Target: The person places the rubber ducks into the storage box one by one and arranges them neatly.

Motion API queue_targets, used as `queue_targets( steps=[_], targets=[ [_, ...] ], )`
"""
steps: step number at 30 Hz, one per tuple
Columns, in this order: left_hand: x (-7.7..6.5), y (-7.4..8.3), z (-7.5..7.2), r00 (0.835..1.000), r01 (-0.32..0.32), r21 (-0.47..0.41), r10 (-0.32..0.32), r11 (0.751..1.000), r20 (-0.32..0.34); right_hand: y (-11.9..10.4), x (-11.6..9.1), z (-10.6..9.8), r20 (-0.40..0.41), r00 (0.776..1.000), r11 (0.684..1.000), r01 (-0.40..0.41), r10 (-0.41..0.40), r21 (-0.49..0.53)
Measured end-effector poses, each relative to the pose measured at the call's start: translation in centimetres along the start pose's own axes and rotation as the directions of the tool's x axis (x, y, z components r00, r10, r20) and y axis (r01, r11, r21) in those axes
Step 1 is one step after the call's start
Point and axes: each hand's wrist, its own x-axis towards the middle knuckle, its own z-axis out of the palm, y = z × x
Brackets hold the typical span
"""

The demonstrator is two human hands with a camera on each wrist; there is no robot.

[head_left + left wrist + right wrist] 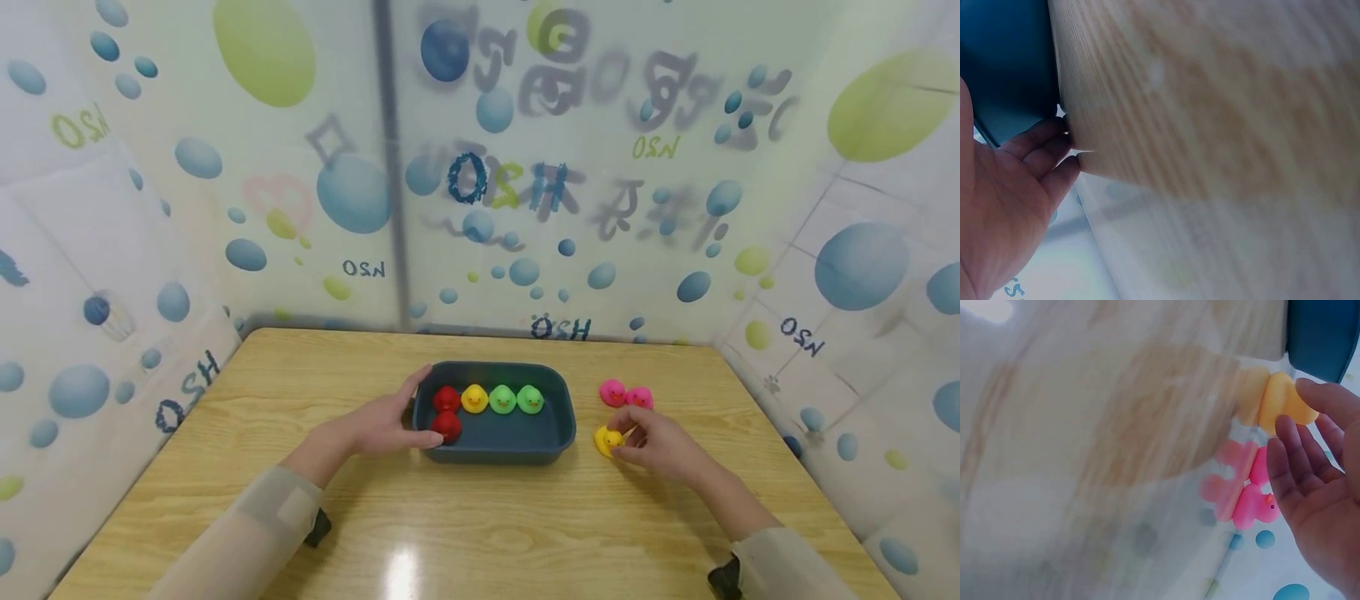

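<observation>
A dark blue tray stands on the table with several rubber ducks inside: two red ducks at its left end, then a yellow duck and two green ducks along the back. My left hand grips the tray's left end, thumb at the front corner, fingers along the side. To the tray's right, my right hand pinches another yellow rubber duck between thumb and fingers, low at the tabletop. Just behind that hand sit two pink ducks, side by side.
The wooden table reaches back to a patterned curtain. More curtain closes in at both sides. A dark wrist device sits under each sleeve.
</observation>
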Motion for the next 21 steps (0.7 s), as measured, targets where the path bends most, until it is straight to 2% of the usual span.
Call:
queue_targets(
  steps=[4, 8, 14, 21],
  targets=[
    [0.0, 0.0, 0.0, 1.000, -0.004, -0.005, 0.004, 1.000, 0.001, 0.2, -0.4, 0.0, 0.023, 0.999, 1.000, 0.023, -0.023, 0.012],
    [0.0, 0.0, 0.0, 1.000, -0.005, -0.002, 0.005, 1.000, 0.000, 0.3, -1.1, -0.1, 0.006, 1.000, 0.999, 0.029, -0.029, 0.024],
    [-0.2, 0.2, -0.1, 1.000, -0.004, 0.006, 0.004, 1.000, 0.002, -0.1, -2.2, -0.5, -0.083, 0.995, 0.998, 0.054, -0.053, 0.012],
    [-0.2, 0.2, -0.1, 1.000, 0.002, 0.001, -0.002, 1.000, 0.003, -0.6, -2.8, -0.7, -0.185, 0.975, 0.991, 0.133, -0.125, 0.027]
  ],
)
